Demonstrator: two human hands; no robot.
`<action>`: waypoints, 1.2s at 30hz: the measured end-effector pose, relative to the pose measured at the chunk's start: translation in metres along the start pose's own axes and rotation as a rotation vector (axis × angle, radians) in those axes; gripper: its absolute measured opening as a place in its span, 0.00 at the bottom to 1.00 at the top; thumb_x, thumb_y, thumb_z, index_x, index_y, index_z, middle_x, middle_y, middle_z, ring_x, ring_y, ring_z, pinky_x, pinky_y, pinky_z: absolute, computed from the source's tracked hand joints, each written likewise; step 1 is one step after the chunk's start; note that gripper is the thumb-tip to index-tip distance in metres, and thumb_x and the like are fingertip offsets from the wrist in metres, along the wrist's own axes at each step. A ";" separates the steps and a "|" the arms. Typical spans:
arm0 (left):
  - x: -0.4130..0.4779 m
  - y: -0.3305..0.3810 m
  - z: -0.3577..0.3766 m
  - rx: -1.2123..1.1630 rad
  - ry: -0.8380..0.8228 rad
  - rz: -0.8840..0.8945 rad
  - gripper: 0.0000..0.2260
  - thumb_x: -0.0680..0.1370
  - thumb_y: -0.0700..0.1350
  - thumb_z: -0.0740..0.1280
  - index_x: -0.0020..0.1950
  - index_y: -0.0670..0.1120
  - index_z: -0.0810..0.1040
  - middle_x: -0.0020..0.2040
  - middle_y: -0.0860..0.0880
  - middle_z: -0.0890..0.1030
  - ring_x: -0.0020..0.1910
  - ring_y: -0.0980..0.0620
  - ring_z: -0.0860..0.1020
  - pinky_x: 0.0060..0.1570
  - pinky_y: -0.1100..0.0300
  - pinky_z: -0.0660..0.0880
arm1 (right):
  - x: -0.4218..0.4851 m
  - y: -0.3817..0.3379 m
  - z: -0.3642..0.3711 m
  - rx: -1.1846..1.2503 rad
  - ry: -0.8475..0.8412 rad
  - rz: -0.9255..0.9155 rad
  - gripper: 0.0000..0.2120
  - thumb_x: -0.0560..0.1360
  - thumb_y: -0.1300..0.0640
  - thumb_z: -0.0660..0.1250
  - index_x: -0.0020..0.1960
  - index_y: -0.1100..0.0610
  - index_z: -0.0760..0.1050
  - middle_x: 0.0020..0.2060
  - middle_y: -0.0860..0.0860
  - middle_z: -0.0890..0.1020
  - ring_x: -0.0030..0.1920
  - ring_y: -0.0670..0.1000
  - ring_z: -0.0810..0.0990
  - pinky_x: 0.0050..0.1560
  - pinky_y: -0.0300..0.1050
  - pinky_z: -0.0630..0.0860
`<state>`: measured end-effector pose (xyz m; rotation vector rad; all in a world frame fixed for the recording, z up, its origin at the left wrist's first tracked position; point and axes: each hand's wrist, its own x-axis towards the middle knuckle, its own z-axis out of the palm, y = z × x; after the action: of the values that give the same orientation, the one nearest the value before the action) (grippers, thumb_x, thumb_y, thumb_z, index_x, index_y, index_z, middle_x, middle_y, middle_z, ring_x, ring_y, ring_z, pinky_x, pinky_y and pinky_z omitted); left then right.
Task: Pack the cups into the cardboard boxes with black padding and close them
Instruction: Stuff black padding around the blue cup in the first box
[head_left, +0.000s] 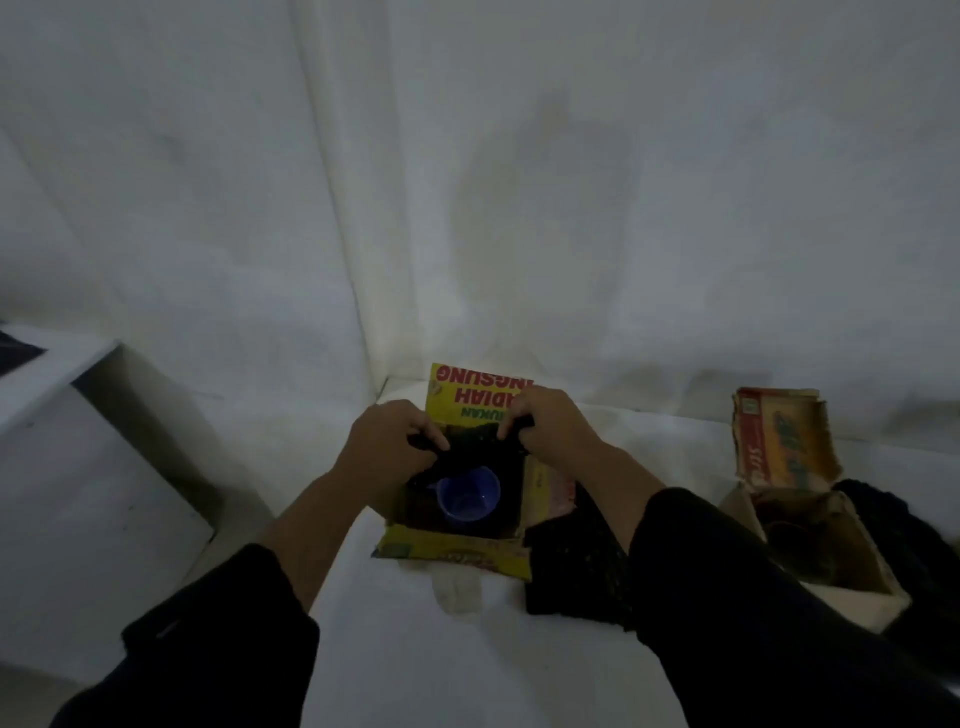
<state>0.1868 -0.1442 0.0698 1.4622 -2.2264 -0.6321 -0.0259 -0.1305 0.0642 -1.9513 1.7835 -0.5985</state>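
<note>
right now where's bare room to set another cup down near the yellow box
Bare white surface lies left of the yellow box, out to the white block, and in front of it between the two sleeves. A narrower strip separates it from the second box. The right side is crowded with black padding; both hands grip padding over the blue cup.

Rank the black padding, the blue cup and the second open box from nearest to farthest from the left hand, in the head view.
From the left hand:
1. Black padding, pinched in its fingers at the box's far edge.
2. Blue cup, just below, inside the yellow box.
3. Second open box, far right.
</note>
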 end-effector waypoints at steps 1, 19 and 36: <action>-0.002 -0.006 0.002 0.059 -0.005 0.032 0.08 0.67 0.37 0.74 0.40 0.49 0.85 0.39 0.55 0.77 0.42 0.56 0.75 0.43 0.69 0.68 | 0.008 -0.002 0.006 -0.100 -0.045 -0.031 0.16 0.68 0.74 0.61 0.47 0.62 0.83 0.52 0.57 0.79 0.53 0.56 0.77 0.46 0.43 0.73; -0.015 -0.031 0.047 0.717 -0.205 0.224 0.05 0.74 0.44 0.67 0.39 0.46 0.80 0.40 0.46 0.82 0.37 0.48 0.78 0.34 0.58 0.64 | 0.050 -0.015 0.093 -0.640 -0.288 -0.344 0.16 0.79 0.63 0.59 0.66 0.60 0.72 0.64 0.57 0.70 0.62 0.59 0.69 0.58 0.52 0.70; -0.016 -0.046 0.058 0.780 -0.479 0.162 0.19 0.80 0.49 0.51 0.43 0.45 0.80 0.45 0.50 0.82 0.54 0.48 0.69 0.63 0.50 0.56 | 0.054 -0.006 0.119 -0.502 -0.632 -0.055 0.18 0.80 0.53 0.52 0.65 0.60 0.68 0.63 0.58 0.70 0.57 0.58 0.72 0.58 0.52 0.70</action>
<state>0.1944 -0.1370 -0.0056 1.5314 -3.1598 -0.0280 0.0525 -0.1813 -0.0279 -2.1673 1.5485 0.4691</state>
